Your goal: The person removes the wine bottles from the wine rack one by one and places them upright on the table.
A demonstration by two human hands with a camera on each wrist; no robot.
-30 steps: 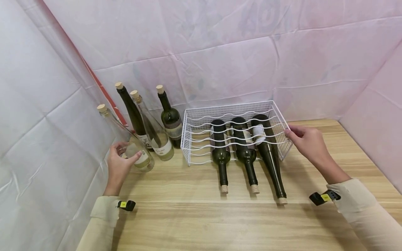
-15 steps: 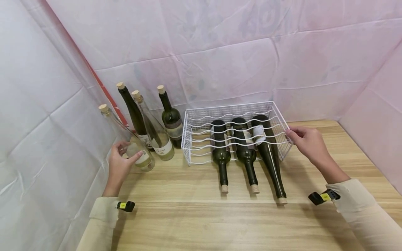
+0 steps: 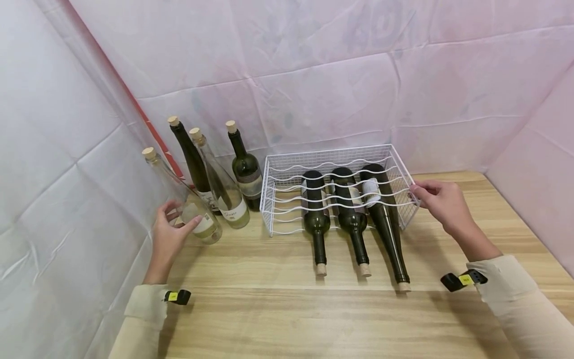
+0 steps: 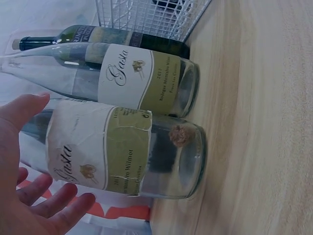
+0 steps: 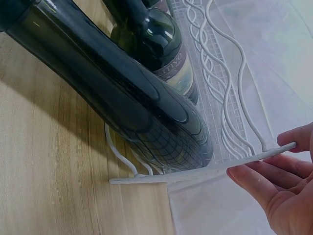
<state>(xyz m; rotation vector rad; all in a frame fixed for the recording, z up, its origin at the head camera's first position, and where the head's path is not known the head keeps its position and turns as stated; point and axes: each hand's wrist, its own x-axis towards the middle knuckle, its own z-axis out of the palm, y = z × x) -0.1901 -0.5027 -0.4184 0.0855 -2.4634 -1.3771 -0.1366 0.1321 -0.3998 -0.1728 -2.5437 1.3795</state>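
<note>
On the left, my left hand (image 3: 169, 239) reaches round the nearest clear glass bottle (image 3: 207, 227), which stands upright with a cork in its neck. In the left wrist view, thumb and fingers are spread beside that bottle's label, with no firm grip visible. At the right, my right hand (image 3: 444, 202) pinches the side rim of a white wire wine rack (image 3: 287, 162); the right wrist view shows thumb and fingers on either side of the rim. Three dark corked bottles lie in the rack: one at left (image 3: 316, 222), one in the middle (image 3: 351, 219), and a longer one (image 3: 389, 234) at right.
Behind the nearest bottle stand another clear bottle (image 3: 234, 212), a tall dark bottle (image 3: 194, 164) and a shorter green bottle (image 3: 248, 174), all corked. White sheeting (image 3: 314, 99) rises behind and beside the wooden table (image 3: 287, 309). The racked bottles' necks stick out over the tabletop.
Almost nothing differs. The view shifts very slightly; both hands keep their places at the clear bottle and the rack, and the bottles stay put.
</note>
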